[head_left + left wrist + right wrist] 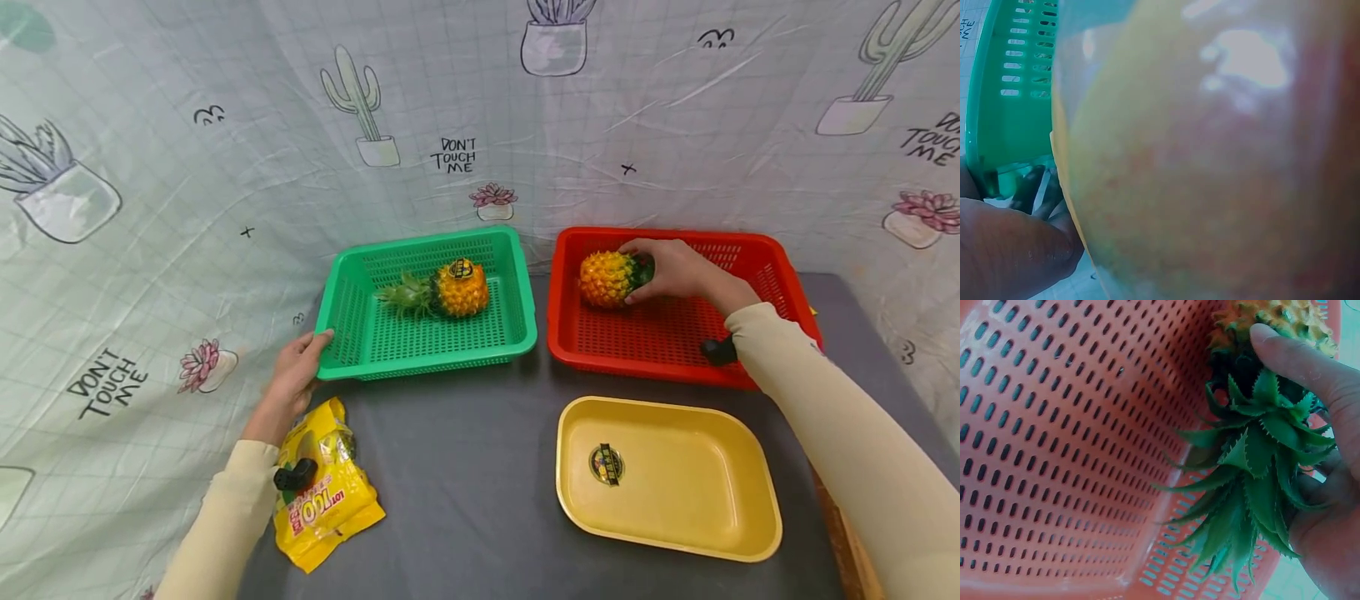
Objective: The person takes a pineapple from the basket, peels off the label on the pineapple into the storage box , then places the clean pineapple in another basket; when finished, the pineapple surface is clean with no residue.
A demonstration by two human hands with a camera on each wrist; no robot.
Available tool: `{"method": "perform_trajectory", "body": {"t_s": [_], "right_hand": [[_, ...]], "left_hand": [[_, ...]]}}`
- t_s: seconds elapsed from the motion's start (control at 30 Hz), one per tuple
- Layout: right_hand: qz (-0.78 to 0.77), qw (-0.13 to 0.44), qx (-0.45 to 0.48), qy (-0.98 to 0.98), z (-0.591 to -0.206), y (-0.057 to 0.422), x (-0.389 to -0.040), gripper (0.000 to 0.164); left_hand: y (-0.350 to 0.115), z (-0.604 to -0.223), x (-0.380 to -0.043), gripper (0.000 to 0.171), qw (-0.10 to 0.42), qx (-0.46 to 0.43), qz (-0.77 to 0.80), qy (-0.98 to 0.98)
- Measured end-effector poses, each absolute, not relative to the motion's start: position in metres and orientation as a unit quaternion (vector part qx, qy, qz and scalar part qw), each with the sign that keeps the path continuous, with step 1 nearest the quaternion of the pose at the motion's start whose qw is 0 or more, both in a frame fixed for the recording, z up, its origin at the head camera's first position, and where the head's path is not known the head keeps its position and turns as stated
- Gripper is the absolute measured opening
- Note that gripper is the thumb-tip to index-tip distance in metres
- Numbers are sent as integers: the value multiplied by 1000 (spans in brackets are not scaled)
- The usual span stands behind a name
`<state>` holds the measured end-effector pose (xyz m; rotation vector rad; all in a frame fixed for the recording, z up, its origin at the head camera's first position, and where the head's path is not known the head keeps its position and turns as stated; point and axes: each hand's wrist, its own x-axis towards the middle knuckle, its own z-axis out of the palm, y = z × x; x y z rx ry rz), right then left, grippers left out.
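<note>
My right hand grips a small pineapple around the base of its leafy crown, inside the red basket. In the right wrist view the thumb lies on the fruit's lower end and the spiky green leaves hang past the palm. At the left, my left hand holds the green basket by its near left corner, thumb on the rim. A second pineapple with a dark label lies on its side in that basket, crown pointing left.
A yellow snack bag lies under my left wrist; a blurred, shiny surface fills most of the left wrist view. Nearer me stands a shallow yellow tray with a round sticker. A printed curtain hangs behind the grey table.
</note>
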<state>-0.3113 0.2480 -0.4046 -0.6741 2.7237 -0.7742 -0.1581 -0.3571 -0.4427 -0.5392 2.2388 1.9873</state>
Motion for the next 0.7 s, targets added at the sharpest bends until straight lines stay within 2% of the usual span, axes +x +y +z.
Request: {"method": "perform_trajectory", "body": {"t_s": [0.17, 0.47, 0.7], "right_hand": [[-277, 120, -228, 926, -411, 252, -312, 84], [-279, 167, -199, 924, -413, 251, -312, 86], [-262, 171, -201, 928, -411, 249, -310, 91]], "left_hand": [[-355, -440, -158, 71, 46, -180, 647, 739], [-355, -443, -158, 71, 41, -185, 658, 729], [-356, -444, -159, 71, 40, -186, 651, 735]]}}
